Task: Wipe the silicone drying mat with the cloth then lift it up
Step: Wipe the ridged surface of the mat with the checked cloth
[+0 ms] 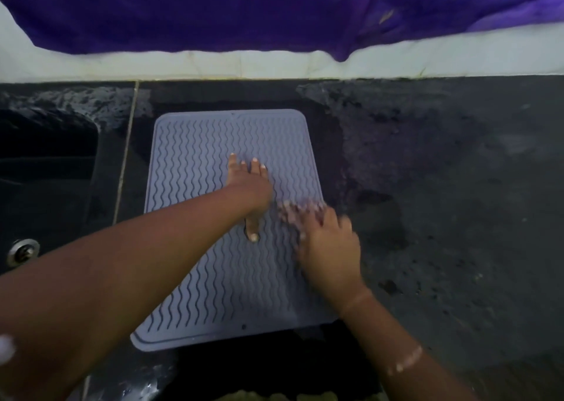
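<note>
The grey silicone drying mat (195, 217) with wavy ridges lies flat on the dark countertop (442, 186). My left hand (248, 183) presses palm-down on the mat's middle, with its fingers spread and nothing in it. At the mat's right edge, my right hand (329, 248) is palm-down and blurred by motion. A pale, smeared cloth (300, 212) shows under its fingertips, pressed against the mat. Most of the cloth is hidden by the hand and the blur.
A dark sink (45, 168) with a metal drain (23, 251) sits left of the mat. Purple fabric (213, 12) hangs over a white tiled strip (274, 64) at the back. The countertop looks wet in patches. Something green (259, 397) shows at the bottom edge.
</note>
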`<state>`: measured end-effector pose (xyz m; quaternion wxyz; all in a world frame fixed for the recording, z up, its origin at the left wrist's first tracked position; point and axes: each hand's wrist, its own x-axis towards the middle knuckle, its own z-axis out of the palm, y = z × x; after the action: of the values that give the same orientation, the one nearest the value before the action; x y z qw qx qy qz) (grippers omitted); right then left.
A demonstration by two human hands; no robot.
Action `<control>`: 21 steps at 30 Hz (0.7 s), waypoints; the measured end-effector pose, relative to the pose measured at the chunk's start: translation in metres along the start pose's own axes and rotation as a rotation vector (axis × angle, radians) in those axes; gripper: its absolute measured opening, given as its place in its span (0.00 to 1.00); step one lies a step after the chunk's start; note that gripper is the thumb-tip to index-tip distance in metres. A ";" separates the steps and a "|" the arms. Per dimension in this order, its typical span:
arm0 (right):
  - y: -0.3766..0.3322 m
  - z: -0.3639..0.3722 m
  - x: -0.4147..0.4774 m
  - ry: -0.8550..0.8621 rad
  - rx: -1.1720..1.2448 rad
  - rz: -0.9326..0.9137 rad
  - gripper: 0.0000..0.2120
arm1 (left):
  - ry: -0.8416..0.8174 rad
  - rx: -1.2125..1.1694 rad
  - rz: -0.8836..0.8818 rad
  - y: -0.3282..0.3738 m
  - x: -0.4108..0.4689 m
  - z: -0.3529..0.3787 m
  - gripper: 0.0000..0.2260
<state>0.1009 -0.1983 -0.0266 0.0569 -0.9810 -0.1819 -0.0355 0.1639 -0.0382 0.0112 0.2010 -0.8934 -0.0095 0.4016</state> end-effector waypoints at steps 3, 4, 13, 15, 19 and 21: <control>-0.003 -0.006 -0.036 -0.099 -0.046 0.041 0.23 | 0.002 -0.027 0.002 0.000 0.002 0.002 0.65; -0.002 -0.007 -0.035 -0.110 -0.036 0.060 0.22 | -0.002 -0.020 0.001 0.000 0.001 0.001 0.65; 0.008 -0.011 0.117 -0.215 0.137 0.030 0.13 | -0.036 0.066 -0.006 0.007 -0.008 -0.008 0.61; 0.010 -0.021 0.119 -0.295 0.184 0.023 0.10 | -0.038 0.058 -0.004 0.005 -0.009 -0.008 0.61; 0.012 -0.032 0.053 -0.358 0.220 0.035 0.11 | -0.012 -0.080 -0.023 0.002 -0.005 -0.001 0.64; 0.009 -0.031 0.009 -0.334 0.197 0.055 0.15 | -0.009 -0.137 -0.029 0.000 -0.003 0.002 0.64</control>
<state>0.1113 -0.2071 0.0046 0.1225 -0.9676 -0.1644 0.1471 0.1601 -0.0376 0.0125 0.1452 -0.9031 -0.0507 0.4010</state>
